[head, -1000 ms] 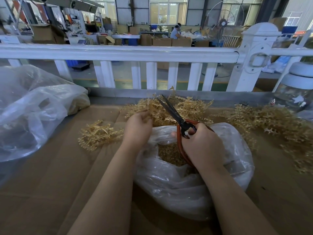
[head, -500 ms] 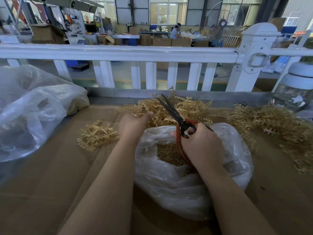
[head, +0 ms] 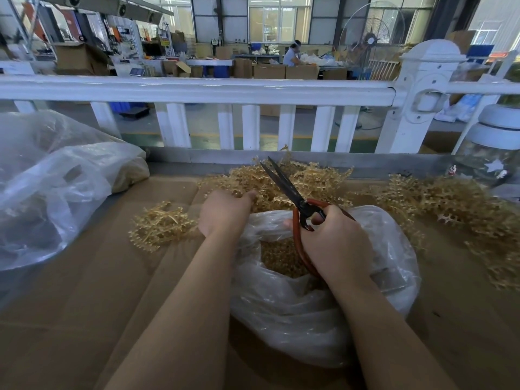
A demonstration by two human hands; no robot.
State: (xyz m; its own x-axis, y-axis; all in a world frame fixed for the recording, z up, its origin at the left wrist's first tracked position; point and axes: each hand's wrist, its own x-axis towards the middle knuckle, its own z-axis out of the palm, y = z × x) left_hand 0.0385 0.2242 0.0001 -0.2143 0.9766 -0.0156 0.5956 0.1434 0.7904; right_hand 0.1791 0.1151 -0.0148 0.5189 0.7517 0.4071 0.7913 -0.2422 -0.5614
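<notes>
Head view: right hand (head: 334, 243) clenched round red handles of scissors (head: 289, 190), blades slightly parted, tips pointing up and away over pile of gold sprigs (head: 315, 178). Left hand (head: 222, 212) on near edge of pile, fingers hidden among sprigs; cannot tell whether grasping. Open plastic bag (head: 309, 319) under right wrist, cut gold bits inside. Small loose clump (head: 160, 223) just left of left hand, on cardboard-covered tabletop (head: 84, 291). White railing (head: 197, 90) behind.
</notes>
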